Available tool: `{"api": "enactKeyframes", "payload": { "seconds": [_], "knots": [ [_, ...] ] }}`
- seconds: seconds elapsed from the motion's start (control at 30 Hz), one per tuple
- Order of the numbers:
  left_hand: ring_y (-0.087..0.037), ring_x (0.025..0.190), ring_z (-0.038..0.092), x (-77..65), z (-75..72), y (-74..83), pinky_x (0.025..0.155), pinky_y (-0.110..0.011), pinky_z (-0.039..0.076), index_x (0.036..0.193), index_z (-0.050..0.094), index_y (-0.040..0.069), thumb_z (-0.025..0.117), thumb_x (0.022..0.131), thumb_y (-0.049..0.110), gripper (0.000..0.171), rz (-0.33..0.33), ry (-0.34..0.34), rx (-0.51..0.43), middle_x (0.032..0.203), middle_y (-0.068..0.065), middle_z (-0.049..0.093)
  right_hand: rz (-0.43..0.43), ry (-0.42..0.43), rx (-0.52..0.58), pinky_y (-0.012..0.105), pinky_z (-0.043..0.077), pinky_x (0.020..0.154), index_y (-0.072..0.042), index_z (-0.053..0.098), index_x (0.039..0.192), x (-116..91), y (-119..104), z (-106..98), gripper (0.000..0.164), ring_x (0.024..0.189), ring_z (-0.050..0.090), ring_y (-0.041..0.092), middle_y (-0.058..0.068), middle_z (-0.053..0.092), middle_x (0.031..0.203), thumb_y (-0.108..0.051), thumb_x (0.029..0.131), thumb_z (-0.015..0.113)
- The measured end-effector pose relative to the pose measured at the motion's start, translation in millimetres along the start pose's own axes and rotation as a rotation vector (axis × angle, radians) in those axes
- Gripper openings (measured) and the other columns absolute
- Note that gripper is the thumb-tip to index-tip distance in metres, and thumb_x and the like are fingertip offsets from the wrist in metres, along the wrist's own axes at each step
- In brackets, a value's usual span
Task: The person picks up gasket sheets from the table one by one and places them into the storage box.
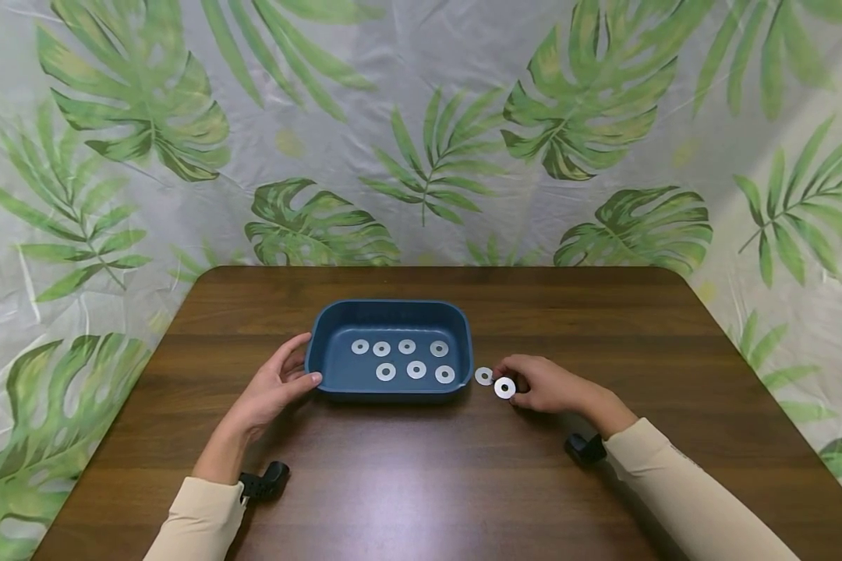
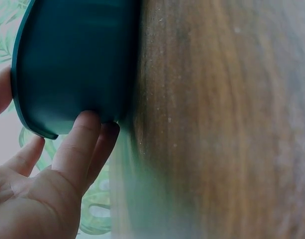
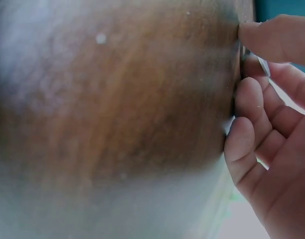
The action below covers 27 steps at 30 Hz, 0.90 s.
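Note:
A dark blue rectangular tray (image 1: 393,387) stands on the wooden table, with several flat metal washers (image 1: 416,369) lying spread over its floor. My left hand (image 1: 274,386) rests against the tray's left end; its thumb and fingertips touch the rim and outer wall. Just right of the tray, my right hand (image 1: 543,384) pinches a washer (image 1: 505,388) by its edge between thumb and fingers. A second washer (image 1: 483,376) sits at the right fingertips, by the tray's wall; whether it lies on the table or is held, I cannot tell. The right wrist view shows a thin washer edge (image 3: 264,67) among the fingers.
The brown wooden table (image 1: 421,483) reaches back to a leaf-printed curtain (image 1: 435,156). Black camera mounts sit on the left wrist (image 1: 265,481) and the right wrist (image 1: 585,449). Tabletop surrounds the tray on every side.

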<state>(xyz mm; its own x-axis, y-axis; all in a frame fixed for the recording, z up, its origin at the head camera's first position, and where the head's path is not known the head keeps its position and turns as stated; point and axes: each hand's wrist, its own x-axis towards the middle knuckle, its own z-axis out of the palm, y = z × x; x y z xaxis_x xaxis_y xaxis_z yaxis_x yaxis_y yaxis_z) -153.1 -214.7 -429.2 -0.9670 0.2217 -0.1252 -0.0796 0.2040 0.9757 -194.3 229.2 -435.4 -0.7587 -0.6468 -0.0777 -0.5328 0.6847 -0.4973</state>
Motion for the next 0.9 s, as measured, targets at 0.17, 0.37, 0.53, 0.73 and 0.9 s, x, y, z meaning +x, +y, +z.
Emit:
{"api": "enactKeyframes", "payload": {
  "seconds": [0.17, 0.37, 0.53, 0.73, 0.9],
  "knots": [
    [-0.046, 0.133, 0.049, -0.1, -0.3, -0.2, 0.087, -0.014, 0.048, 0.157, 0.019, 0.009, 0.062, 0.097, 0.012, 0.074, -0.008, 0.000, 0.000, 0.152, -0.030, 0.038, -0.019, 0.009, 0.014, 0.022, 0.044, 0.071, -0.007, 0.066, 0.109, 0, 3, 1, 0.028, 0.080, 0.052, 0.006, -0.002, 0.064, 0.094, -0.004, 0.082, 0.072],
    [-0.046, 0.133, 0.049, -0.8, -0.2, -0.6, 0.087, -0.015, 0.049, 0.157, 0.019, 0.009, 0.062, 0.097, 0.011, 0.074, -0.006, -0.008, -0.002, 0.153, -0.030, 0.037, -0.010, 0.037, 0.046, 0.022, 0.046, 0.069, -0.008, 0.067, 0.110, 0, 6, -7, 0.028, 0.078, 0.053, 0.007, 0.000, 0.065, 0.096, -0.007, 0.083, 0.074],
    [-0.046, 0.133, 0.048, -0.8, 0.8, 0.0, 0.087, -0.014, 0.049, 0.157, 0.019, 0.009, 0.062, 0.097, 0.011, 0.074, -0.012, -0.007, -0.003, 0.153, -0.030, 0.037, 0.003, 0.077, 0.083, 0.026, 0.050, 0.071, -0.007, 0.065, 0.113, 2, 7, -26, 0.028, 0.080, 0.055, 0.008, 0.003, 0.066, 0.097, -0.008, 0.086, 0.073],
    [-0.045, 0.132, 0.050, -0.8, 0.9, 1.0, 0.087, -0.014, 0.048, 0.158, 0.019, 0.009, 0.061, 0.097, 0.011, 0.074, -0.010, -0.003, 0.001, 0.153, -0.030, 0.037, 0.016, 0.127, 0.107, 0.029, 0.052, 0.076, -0.006, 0.064, 0.118, 12, -1, -54, 0.031, 0.083, 0.057, 0.011, 0.005, 0.066, 0.100, -0.006, 0.087, 0.072],
    [-0.045, 0.133, 0.049, -0.8, 0.6, 1.4, 0.088, -0.014, 0.048, 0.158, 0.018, 0.010, 0.061, 0.097, 0.011, 0.075, -0.013, -0.006, -0.001, 0.154, -0.030, 0.036, -0.013, 0.135, 0.096, 0.030, 0.053, 0.076, -0.005, 0.064, 0.119, 24, -11, -68, 0.032, 0.084, 0.059, 0.011, 0.006, 0.067, 0.100, -0.007, 0.087, 0.072]
  ]
}}
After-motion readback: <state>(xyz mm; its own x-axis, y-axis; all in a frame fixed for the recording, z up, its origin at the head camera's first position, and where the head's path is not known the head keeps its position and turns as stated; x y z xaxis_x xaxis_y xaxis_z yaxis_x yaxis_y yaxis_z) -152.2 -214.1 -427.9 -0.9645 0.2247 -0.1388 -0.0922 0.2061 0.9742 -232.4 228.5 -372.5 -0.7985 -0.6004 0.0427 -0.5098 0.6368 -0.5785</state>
